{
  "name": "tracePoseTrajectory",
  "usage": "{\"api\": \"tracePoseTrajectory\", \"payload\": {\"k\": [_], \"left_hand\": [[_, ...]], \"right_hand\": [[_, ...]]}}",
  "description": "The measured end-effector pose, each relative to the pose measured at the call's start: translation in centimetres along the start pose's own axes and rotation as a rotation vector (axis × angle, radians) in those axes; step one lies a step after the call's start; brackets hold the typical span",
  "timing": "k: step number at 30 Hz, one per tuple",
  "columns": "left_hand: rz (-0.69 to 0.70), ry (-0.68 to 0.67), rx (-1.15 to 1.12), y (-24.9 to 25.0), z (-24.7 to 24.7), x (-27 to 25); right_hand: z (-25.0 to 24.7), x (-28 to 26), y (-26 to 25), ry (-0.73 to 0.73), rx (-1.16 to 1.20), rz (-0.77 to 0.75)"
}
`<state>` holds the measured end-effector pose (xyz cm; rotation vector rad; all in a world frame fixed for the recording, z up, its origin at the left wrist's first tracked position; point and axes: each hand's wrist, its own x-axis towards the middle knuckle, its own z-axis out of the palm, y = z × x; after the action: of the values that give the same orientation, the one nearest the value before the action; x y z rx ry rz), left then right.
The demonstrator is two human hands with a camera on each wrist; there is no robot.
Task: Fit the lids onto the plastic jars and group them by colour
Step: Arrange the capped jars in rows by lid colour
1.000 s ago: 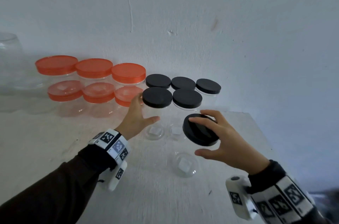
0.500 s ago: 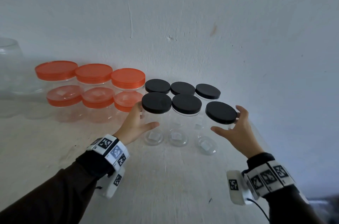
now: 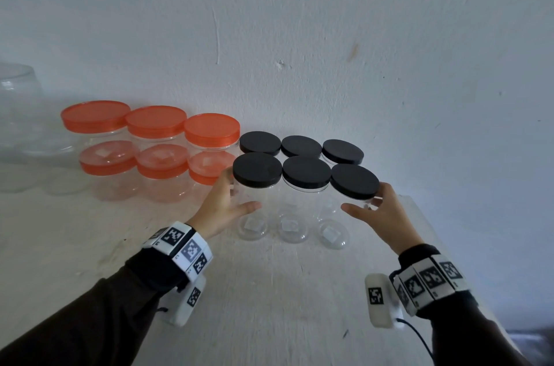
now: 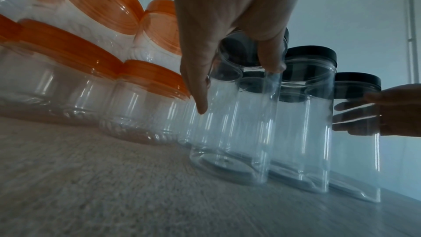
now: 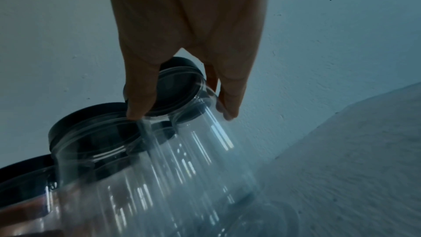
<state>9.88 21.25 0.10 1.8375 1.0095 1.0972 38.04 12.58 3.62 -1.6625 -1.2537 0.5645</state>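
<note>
Six clear jars with black lids stand in two rows of three near the wall. My left hand [image 3: 236, 197] grips the body of the front-left jar [image 3: 257, 169], thumb in front and fingers behind; the left wrist view shows this hand [image 4: 235, 86] round the jar [image 4: 239, 129]. My right hand [image 3: 367, 200] grips the front-right jar [image 3: 354, 181] just under its lid. In the right wrist view that hand [image 5: 182, 113] holds the jar [image 5: 196, 136] with thumb and fingers on either side. Orange-lidded jars [image 3: 156, 152] are stacked two high to the left.
The jars stand on a pale table [image 3: 269, 305] against a white wall [image 3: 299, 35]. Its right edge [image 3: 437, 233] runs close to my right hand. A large clear glass bowl [image 3: 18, 113] sits at the far left.
My right hand carried the black-lidded jar from near the table's front, where it was tilted, back into the front row beside the middle jar. The left hand stayed on the front-left jar.
</note>
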Motion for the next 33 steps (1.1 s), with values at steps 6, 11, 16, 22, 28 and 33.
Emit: {"api": "tracePoseTrajectory", "payload": {"k": [6, 11, 16, 22, 28, 33], "left_hand": [[0.009, 0.008, 0.047, 0.0, 0.0, 0.1], [-0.001, 0.014, 0.045, 0.2, 0.0, 0.1], [-0.016, -0.024, 0.074, 0.9, -0.4, -0.2], [0.298, 0.194, 0.433, 4.3, -1.4, 0.0], [0.272, -0.198, 0.874, 6.4, -1.4, 3.4], [0.166, -0.376, 1.014, 6.3, -0.9, 4.2]], "right_hand": [[-0.2, 0.2, 0.0, -0.031, -0.007, 0.014], [-0.4, 0.4, 0.2, -0.056, -0.011, 0.012], [-0.6, 0.3, -0.1, -0.055, -0.156, -0.063], [-0.9, 0.1, -5.0, -0.038, -0.435, -0.455], [1.3, 1.5, -7.5, -0.31, -0.868, -0.565], [2.3, 2.6, -6.6, -0.442, -1.015, -0.5]]}}
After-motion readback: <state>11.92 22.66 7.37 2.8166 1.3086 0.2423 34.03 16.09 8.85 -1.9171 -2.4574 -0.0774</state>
